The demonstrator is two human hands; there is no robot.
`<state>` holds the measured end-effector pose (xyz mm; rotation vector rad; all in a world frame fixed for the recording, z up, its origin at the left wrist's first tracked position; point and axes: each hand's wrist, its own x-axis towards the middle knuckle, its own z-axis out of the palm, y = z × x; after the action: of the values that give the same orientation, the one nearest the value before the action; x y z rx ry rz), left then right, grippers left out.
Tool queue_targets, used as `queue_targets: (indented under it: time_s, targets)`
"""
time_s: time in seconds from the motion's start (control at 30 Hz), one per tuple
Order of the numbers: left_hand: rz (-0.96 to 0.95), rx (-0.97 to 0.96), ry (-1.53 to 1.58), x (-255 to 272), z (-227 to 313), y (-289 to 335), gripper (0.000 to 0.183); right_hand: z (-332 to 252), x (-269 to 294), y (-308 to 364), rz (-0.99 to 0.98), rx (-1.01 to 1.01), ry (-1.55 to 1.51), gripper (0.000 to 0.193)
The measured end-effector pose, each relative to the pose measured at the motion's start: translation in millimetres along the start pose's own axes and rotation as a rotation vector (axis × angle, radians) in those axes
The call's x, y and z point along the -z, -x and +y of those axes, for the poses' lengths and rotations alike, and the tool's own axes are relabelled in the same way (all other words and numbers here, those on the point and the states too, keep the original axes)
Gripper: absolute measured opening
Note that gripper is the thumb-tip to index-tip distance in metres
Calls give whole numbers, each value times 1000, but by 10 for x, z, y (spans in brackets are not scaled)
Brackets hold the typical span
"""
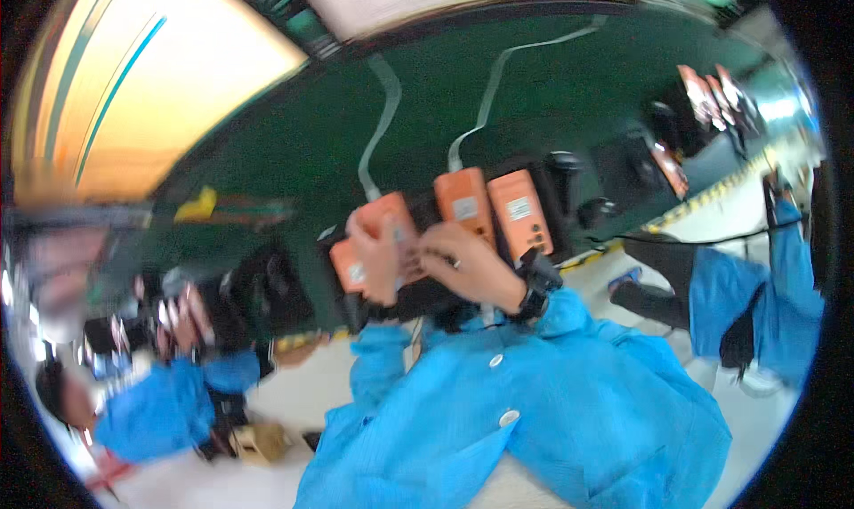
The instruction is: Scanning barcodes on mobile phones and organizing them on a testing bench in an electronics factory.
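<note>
Orange rectangular phone [391, 208] | thin white cable [389, 109] attached | your left hand [380, 258] lies across it, right hand [471, 264] at its edge; grips too blurred to tell | remainder unclear

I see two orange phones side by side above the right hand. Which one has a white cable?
The left phone of that pair: a white cable runs to its top edge. The right phone shows no cable.

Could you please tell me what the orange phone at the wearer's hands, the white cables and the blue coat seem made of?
Orange phone: perhaps smooth plastic or coated glass; evenly coloured, but blur leaves it open.
White cables: probably smooth, flexible plastic, given their bends.
Blue coat: seemingly woven cloth, matte, with soft folds.
</note>
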<state>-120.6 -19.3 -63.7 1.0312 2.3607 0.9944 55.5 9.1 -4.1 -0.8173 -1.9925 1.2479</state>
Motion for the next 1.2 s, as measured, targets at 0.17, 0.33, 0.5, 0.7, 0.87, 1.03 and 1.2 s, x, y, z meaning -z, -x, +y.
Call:
queue_targets:
  time_s: [0.17, 0.33, 0.5, 0.7, 0.87, 1.03, 1.2]
  targets:
    - [218, -666, -187, -245, 134, 109, 37, 46, 470, 739, -169, -221, -140, 22]
    - [-512, -762, 130, -547, 416, 1058, 11, 152, 998, 1667, -78, -239, -149, 29]
    - [-1034, -797, 188, -1150, 832, 2059, 13, 152, 1783, 2592, 71, -448, -235, 31]
    - [-1237, -636, 156, -2040, 1584, 3051, 22, 397, 2692, 3692, 281, -611, -297, 35]
    - [-1334, -747, 16, -2658, 2168, 3452, 22, 816, 3526, 4097, 392, -675, -378, 35]
    - [-1333, -777, 3, -3527, 2748, 3593, 24, 1535, 4445, 4012, 349, -588, -311, 31]
    - [-1283, -880, 128, -4741, 3557, 3563, 22, 1945, 5344, 4071, 351, -636, -9, 29]
